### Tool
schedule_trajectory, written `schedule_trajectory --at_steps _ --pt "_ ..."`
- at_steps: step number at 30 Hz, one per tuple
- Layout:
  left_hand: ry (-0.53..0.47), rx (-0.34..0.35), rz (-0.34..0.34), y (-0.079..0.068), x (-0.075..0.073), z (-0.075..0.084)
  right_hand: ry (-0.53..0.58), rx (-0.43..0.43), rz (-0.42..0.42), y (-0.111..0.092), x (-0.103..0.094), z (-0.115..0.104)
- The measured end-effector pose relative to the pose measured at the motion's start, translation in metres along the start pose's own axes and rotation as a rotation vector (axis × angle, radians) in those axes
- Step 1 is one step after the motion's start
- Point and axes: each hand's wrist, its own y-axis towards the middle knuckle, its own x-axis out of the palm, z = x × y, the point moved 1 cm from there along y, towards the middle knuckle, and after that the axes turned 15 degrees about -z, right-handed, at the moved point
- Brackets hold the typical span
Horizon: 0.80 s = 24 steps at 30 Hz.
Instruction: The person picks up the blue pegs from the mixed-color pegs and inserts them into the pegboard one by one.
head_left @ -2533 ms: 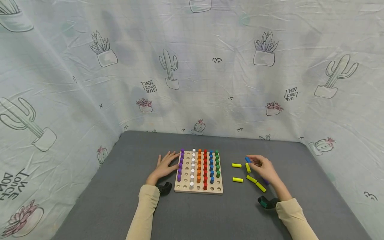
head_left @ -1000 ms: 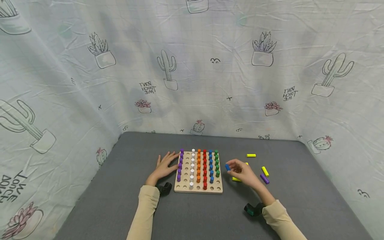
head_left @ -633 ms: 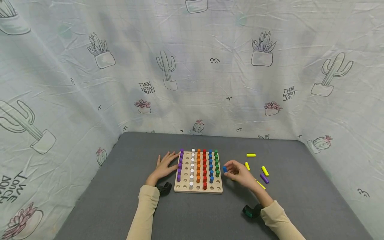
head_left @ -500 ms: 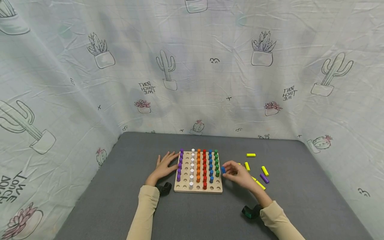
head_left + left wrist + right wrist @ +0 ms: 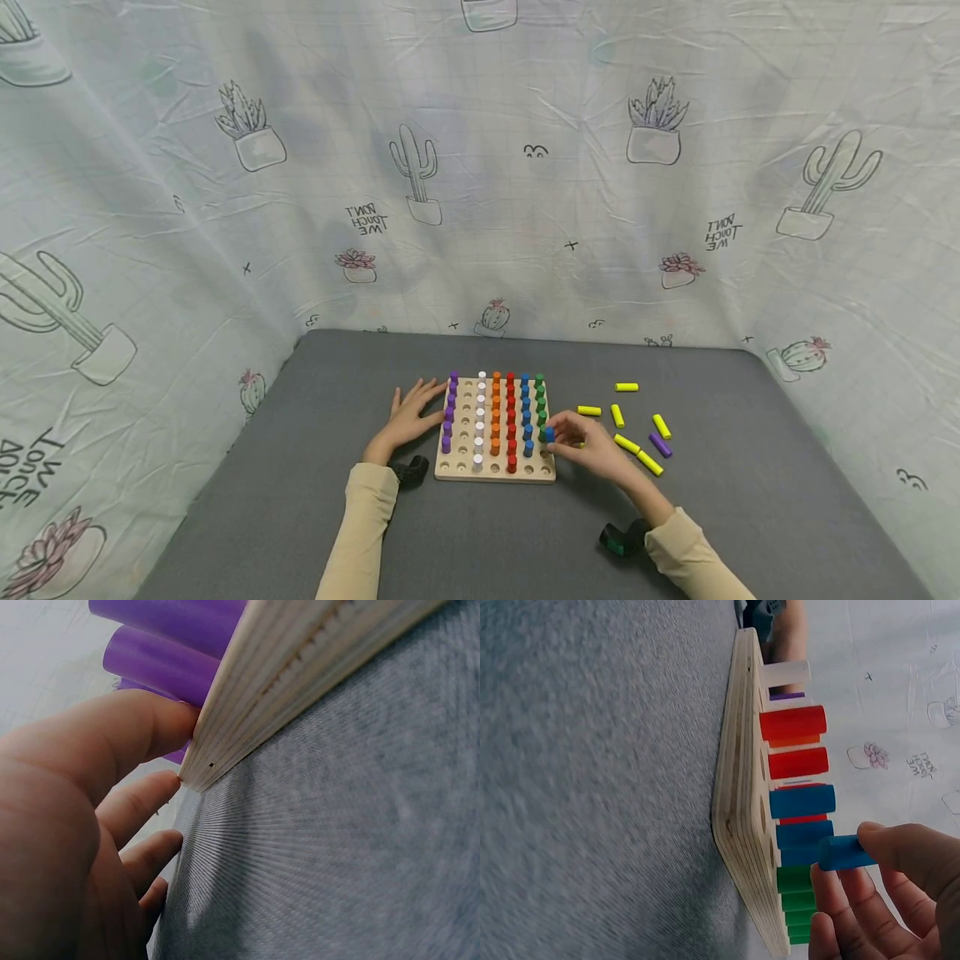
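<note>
A wooden pegboard (image 5: 487, 477) stands on the table, holding columns of purple, white, orange, red, blue and green pegs. My right hand (image 5: 594, 450) pinches a blue peg (image 5: 844, 853) between thumb and fingers, over the board's right edge beside the front green peg (image 5: 543, 434). In the right wrist view that peg is above the level of the board holes. My left hand (image 5: 405, 422) lies with fingers spread at the board's left side. Its thumb and a fingertip touch the board's edge by the purple pegs (image 5: 154, 664).
Several yellow pegs (image 5: 627, 387) and one purple peg (image 5: 661, 445) lie loose on the grey table (image 5: 420, 550), right of the board. Bare holes show in the board's second column and along its front row. A patterned curtain (image 5: 480, 167) surrounds the table.
My right hand took the blue peg from among the loose pegs and carried it left to the board's right edge. My left hand has stayed at the board's left side.
</note>
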Motion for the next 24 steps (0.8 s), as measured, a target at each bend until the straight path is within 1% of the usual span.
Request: schedule_trajectory --at_steps 7,12,15,22,24 --pt "0.004 0.011 0.011 0.0 0.0 0.0 -0.001 0.001 -0.007 0.0 0.007 -0.004" --pt "0.009 0.008 0.01 0.001 0.0 0.0 -0.022 0.002 -0.022 0.0 0.01 -0.008" --pt "0.008 0.005 0.008 0.001 0.0 0.0 -0.029 0.008 -0.03 0.001 0.012 -0.007" --pt "0.01 -0.014 -0.007 0.001 0.0 -0.001 -0.048 -0.001 -0.025 0.007 0.02 0.021" --pt "0.012 -0.021 -0.013 0.001 0.0 -0.001 -0.043 -0.01 -0.031 0.008 0.022 0.025"
